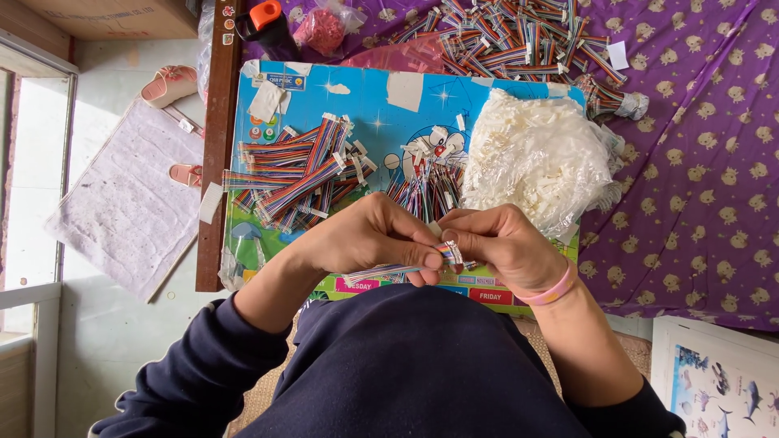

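Over the near edge of the blue cartoon board (389, 105), a rainbow ribbon cable (388, 271) is pinched between both hands, its long axis running left to right, with the left hand (369, 235) closed around its middle and the right hand (507, 247) closed on its right tip.

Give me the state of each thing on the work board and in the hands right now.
Left hand: pinching a rainbow ribbon cable.
Right hand: gripping the cable's end.
Cable pile on the blue board: loose, criss-crossed.
Bag of white connectors: open, full.
Far cable heap on the purple cloth: untouched.
Pink wristband: on the right wrist.
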